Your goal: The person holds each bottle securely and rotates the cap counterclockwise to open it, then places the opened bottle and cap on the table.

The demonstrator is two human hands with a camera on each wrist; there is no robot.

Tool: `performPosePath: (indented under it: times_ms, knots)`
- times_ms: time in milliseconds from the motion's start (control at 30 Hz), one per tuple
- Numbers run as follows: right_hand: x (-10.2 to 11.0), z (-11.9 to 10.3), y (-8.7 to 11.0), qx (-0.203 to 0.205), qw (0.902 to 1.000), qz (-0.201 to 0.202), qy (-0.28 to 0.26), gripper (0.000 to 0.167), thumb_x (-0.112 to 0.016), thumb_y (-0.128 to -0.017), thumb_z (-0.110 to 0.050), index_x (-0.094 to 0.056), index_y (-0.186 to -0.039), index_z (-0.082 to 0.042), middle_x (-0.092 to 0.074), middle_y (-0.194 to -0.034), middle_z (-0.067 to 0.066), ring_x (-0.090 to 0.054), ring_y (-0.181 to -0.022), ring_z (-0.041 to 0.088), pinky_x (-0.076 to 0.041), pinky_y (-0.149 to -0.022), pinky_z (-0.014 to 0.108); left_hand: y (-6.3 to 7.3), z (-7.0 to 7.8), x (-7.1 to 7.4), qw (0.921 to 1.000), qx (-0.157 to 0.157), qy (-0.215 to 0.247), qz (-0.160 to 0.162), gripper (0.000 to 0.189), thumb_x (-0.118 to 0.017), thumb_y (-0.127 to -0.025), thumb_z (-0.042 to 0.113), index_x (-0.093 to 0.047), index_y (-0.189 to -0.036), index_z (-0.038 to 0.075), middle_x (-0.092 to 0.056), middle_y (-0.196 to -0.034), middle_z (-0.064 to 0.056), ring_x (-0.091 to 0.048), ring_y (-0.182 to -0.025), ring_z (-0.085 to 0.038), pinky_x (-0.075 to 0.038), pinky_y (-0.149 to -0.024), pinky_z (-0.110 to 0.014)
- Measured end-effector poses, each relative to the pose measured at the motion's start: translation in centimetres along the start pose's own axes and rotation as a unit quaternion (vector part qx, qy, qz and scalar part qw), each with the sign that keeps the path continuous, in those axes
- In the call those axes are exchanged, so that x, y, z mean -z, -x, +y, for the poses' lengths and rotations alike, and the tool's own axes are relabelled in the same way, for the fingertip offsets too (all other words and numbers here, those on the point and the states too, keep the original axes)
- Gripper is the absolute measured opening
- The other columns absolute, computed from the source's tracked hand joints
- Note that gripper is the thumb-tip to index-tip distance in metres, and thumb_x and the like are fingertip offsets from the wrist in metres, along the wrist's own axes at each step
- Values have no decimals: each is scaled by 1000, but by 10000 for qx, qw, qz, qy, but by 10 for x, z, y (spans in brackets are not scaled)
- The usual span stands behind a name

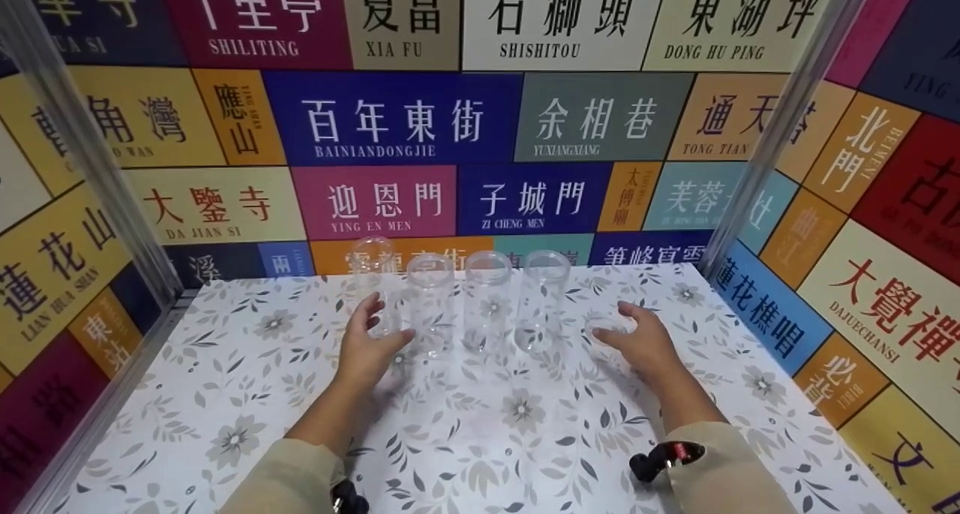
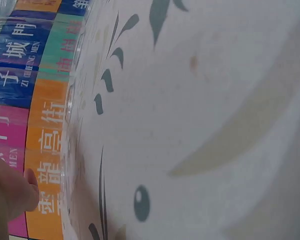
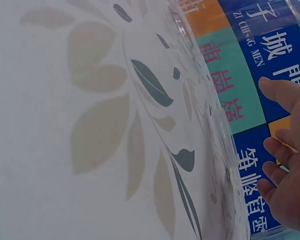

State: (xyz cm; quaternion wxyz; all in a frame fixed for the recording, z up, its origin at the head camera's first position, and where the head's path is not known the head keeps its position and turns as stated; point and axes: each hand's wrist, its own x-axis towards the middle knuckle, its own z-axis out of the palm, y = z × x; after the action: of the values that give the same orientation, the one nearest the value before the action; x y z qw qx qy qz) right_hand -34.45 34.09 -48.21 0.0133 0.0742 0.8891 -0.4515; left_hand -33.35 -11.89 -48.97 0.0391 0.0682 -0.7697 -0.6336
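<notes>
Leftmost clear cup [image 1: 373,253] is upright near the surface's [image 1: 187,424] far edge, just beyond my left grip [image 1: 367,340]; can't tell if it's held. Right grip [image 1: 646,341]: fingers loose, nothing visibly held, farther off.

The sleeves [image 1: 281,478] are plain beige, each with a black device [image 1: 651,466] — the right one partly red.

A booth-like space, its exact kind unclear — a wall [image 1: 397,120] of colourful panels, Chinese characters with Latin spellings, wraps beyond and to both sides of left grip [image 1: 366,349] and right grip [image 1: 643,343]; posts [image 1: 791,109] mark the far corners — with a flower-print desk [image 1: 480,458] beneath both grips.
</notes>
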Motion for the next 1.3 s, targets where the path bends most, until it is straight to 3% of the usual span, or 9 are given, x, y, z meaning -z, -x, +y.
performPosePath:
  times_ms: [267, 467, 800, 1033, 1300]
  knots:
    - [-3, -13, 14, -81, 10000, 19, -43, 96, -80, -93, -53, -32, -170, -22, -12, -181, 15, -9, -168, 42, -15, -135, 65, -4, -3, -14, 9985, -84, -111, -527, 97, -89, -89, 33, -33, -167, 29, -40, -172, 4, -31, -164, -26, -31, -134, -51]
    - [-5, -23, 22, -86, 9999, 64, -51, 97, -80, -91, -58, -33, -169, -25, -15, -182, 11, -10, -169, 40, -15, -135, 65, -11, -4, -22, 9964, -108, -230, -807, 103, -90, -87, 37, -28, -169, 31, -38, -173, 6, -30, -165, -26, -31, -134, -52]
    - [-10, -33, 33, 209, 9997, 96, -82, 96, -81, -90, -59, -36, -168, -25, -20, -180, 13, -18, -167, 41, -20, -135, 63, -18, -4, -32, 9961, 48, -226, -850, 105, -90, -88, 35, -24, -170, 32, -35, -175, 2, -28, -166, -26, -27, -135, -53]
    - [-14, -42, 42, 392, 9991, 43, -126, 91, -80, -93, -53, -36, -168, -25, -17, -181, 12, -29, -161, 48, -32, -130, 63, -17, -2, -36, 9953, 278, -120, -916, 107, -90, -87, 37, -23, -171, 33, -31, -177, 3, -26, -166, -25, -26, -136, -51]
    - [-17, -52, 49, 557, 9981, 80, -246, 89, -79, -94, -52, -37, -168, -26, -19, -180, 10, -31, -161, 49, -33, -129, 65, -14, -1, -44, 9959, 39, -12, -904, 96, -87, -91, 34, -31, -168, 26, -37, -175, -2, -26, -166, -30, -25, -136, -52]
